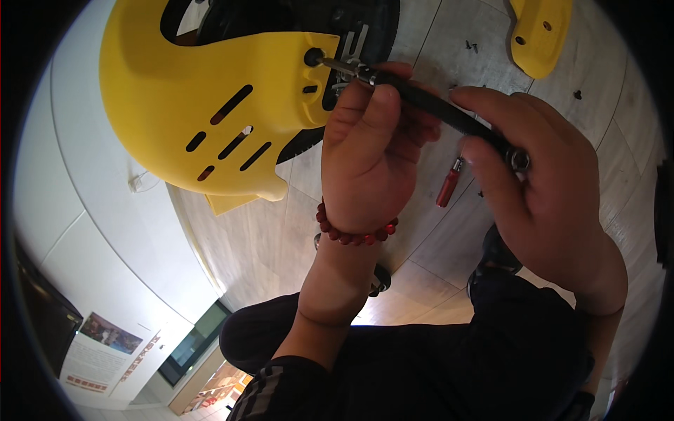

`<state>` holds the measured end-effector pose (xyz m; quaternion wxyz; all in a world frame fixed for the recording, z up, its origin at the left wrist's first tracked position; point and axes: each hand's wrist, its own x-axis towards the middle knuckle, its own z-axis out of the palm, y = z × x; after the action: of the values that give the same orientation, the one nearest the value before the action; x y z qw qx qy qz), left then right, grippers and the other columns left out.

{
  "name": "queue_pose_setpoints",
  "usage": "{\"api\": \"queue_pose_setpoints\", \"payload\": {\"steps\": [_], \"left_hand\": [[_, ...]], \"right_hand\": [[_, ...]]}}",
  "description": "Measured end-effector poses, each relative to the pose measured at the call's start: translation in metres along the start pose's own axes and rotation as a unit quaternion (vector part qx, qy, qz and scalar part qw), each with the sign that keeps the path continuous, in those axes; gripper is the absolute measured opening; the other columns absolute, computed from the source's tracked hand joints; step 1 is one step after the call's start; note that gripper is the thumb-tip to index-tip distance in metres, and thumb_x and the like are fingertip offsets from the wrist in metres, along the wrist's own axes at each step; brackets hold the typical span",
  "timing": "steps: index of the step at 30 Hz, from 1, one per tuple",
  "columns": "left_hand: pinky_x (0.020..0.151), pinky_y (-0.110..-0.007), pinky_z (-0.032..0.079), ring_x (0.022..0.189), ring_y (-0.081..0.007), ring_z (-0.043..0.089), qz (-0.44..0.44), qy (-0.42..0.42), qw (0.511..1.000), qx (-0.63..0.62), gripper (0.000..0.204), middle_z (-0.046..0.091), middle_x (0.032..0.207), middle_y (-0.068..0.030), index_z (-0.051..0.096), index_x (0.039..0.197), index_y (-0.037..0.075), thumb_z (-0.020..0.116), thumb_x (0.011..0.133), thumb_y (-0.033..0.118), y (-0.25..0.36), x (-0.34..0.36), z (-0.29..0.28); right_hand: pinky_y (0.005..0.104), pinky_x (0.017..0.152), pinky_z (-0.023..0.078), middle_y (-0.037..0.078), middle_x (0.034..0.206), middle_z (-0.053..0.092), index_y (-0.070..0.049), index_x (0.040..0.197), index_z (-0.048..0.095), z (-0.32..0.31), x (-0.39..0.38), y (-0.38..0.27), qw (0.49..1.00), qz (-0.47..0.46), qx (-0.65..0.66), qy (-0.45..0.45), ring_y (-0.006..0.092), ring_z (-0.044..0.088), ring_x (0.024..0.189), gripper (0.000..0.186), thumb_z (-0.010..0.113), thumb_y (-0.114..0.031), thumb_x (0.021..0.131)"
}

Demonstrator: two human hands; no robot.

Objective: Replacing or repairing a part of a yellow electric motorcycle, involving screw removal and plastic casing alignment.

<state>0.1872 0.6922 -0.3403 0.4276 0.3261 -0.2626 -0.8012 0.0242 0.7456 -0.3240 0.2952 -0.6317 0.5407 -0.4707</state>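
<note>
A large yellow plastic shell with slotted openings lies over a black part. A long black-handled driver reaches its metal tip to a dark round fitting at the shell's upper edge. My left hand, wearing a red bead bracelet, is closed around the front of the driver near its metal shaft. My right hand grips the rear of the handle with thumb and fingers. Below the driver, a red-handled screwdriver lies on the floor.
The tiled floor holds a yellow plastic piece at upper right and several small screws. White panels with a printed sheet curve along the left. My legs are bent at the bottom.
</note>
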Motion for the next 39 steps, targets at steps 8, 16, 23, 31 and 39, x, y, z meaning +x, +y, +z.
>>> {"api": "queue_pose_setpoints", "payload": {"steps": [8,16,23,31,39], "left_hand": [[0.074,-0.03,0.049,0.082,-0.0192,0.061,-0.002,-0.068,0.998,-0.01,0.028,0.062,0.097,-0.0136,0.049,0.117,0.0,0.04,0.097,0.018,-0.001,0.004,-0.014],[0.073,-0.031,0.048,0.082,-0.0211,0.06,0.007,-0.122,0.992,-0.006,0.034,0.061,0.102,-0.0154,0.048,0.119,-0.001,0.035,0.099,0.022,-0.002,0.005,-0.019],[0.065,-0.032,0.053,0.07,-0.0205,0.063,-0.02,0.027,0.998,-0.046,0.023,0.062,0.089,-0.0137,0.051,0.109,-0.001,0.044,0.096,0.016,0.003,0.001,0.01],[0.069,-0.028,0.045,0.078,-0.0153,0.055,-0.02,-0.024,0.987,0.157,0.022,0.058,0.087,-0.0101,0.052,0.106,-0.001,0.045,0.093,0.015,-0.011,-0.017,-0.014],[0.06,-0.039,0.046,0.068,-0.029,0.058,-0.008,-0.117,0.637,0.762,0.014,0.061,0.075,-0.0135,0.054,0.085,-0.001,0.053,0.081,0.012,-0.056,-0.007,-0.031]], "right_hand": [[0.0232,0.043,0.031,0.001,0.056,0.049,0.001,0.087,0.058,-0.002,0.007,-0.009,0.947,0.255,0.172,-0.093,0.006,0.041,0.045,0.018,0.049,-0.014,0.093],[0.0204,0.04,0.028,-0.002,0.051,0.043,-0.001,0.088,0.058,0.003,0.014,-0.024,0.862,0.418,0.283,-0.048,0.003,0.034,0.043,0.021,0.049,-0.019,0.093],[0.023,0.042,0.031,0.001,0.054,0.046,-0.002,0.088,0.06,0.01,0.005,-0.013,0.925,0.268,0.253,-0.088,0.0076,0.04,0.046,0.024,0.054,-0.025,0.09],[0.032,0.064,0.047,0.012,0.075,0.06,0.002,0.105,0.058,-0.029,-0.023,0.03,0.898,0.17,0.188,-0.36,0.0237,0.06,0.069,0.043,0.067,-0.029,0.077],[0.0323,0.067,0.052,0.011,0.089,0.063,0.007,0.1,0.057,-0.157,-0.015,0.254,0.903,0.423,-0.071,0.019,0.0203,0.062,0.073,0.037,0.061,-0.026,0.086]]}}
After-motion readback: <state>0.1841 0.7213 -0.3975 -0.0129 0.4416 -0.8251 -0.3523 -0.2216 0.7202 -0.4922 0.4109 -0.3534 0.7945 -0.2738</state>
